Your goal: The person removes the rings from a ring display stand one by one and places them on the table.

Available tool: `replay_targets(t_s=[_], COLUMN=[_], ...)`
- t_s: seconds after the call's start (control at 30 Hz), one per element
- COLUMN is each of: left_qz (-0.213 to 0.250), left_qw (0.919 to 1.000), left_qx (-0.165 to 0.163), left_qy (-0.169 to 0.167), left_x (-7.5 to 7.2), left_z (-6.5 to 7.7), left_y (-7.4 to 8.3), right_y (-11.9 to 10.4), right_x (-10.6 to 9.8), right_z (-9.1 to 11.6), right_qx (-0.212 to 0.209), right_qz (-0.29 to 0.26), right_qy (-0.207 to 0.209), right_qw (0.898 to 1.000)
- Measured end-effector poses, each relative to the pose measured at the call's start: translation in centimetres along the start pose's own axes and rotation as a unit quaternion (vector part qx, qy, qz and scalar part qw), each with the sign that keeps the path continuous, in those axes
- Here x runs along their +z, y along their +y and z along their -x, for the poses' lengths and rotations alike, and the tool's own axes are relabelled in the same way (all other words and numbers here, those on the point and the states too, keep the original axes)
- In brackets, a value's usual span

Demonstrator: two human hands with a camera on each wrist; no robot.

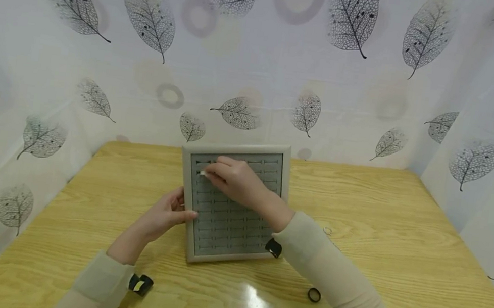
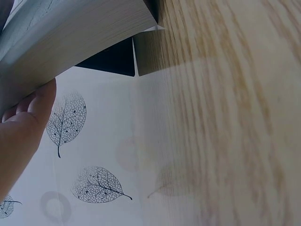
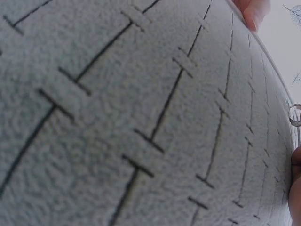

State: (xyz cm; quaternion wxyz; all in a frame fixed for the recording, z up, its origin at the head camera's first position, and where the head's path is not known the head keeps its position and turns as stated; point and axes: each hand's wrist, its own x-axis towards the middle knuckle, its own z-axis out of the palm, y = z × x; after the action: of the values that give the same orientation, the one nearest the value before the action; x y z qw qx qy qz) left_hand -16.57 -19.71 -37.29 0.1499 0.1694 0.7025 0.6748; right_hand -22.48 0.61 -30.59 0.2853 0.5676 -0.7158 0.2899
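A ring display board (image 1: 231,231) with a pale frame and grey slotted padding stands tilted on the table. My left hand (image 1: 162,215) grips its left side, the thumb over the front and the other fingers behind, as the left wrist view shows from below. At the upper left slots, my right hand (image 1: 237,181) pinches a small ring (image 3: 292,114). In the head view only a pale bit of that ring shows at the fingertips. Whether the ring is inside a slot, I cannot tell.
On the wooden table (image 1: 402,232), right of the board, lie a silver ring (image 1: 324,230) and a black ring (image 1: 308,295). A dark support panel (image 2: 115,59) shows behind the board. A leaf-patterned curtain (image 1: 351,84) surrounds the table at the back and sides.
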Motion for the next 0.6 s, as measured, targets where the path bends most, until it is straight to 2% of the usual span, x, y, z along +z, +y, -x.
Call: replay_targets(t_s=[0.23,0.6], left_qz=[0.001,-0.009], left_qw=[1.0000,0.9999], left_qx=[0.000,0.006], left_qy=[0.000,0.007], left_x=[0.1,0.1], left_z=[0.0,-0.1], left_y=[0.0,-0.2], right_y=[0.1,-0.7], right_x=[-0.2,-1.8], right_z=[0.3,2.1], right_qx=[0.021,-0.031], right_qz=[-0.040,-0.005], right_qy=[0.036,0.016], right_qw=[0.998,0.999])
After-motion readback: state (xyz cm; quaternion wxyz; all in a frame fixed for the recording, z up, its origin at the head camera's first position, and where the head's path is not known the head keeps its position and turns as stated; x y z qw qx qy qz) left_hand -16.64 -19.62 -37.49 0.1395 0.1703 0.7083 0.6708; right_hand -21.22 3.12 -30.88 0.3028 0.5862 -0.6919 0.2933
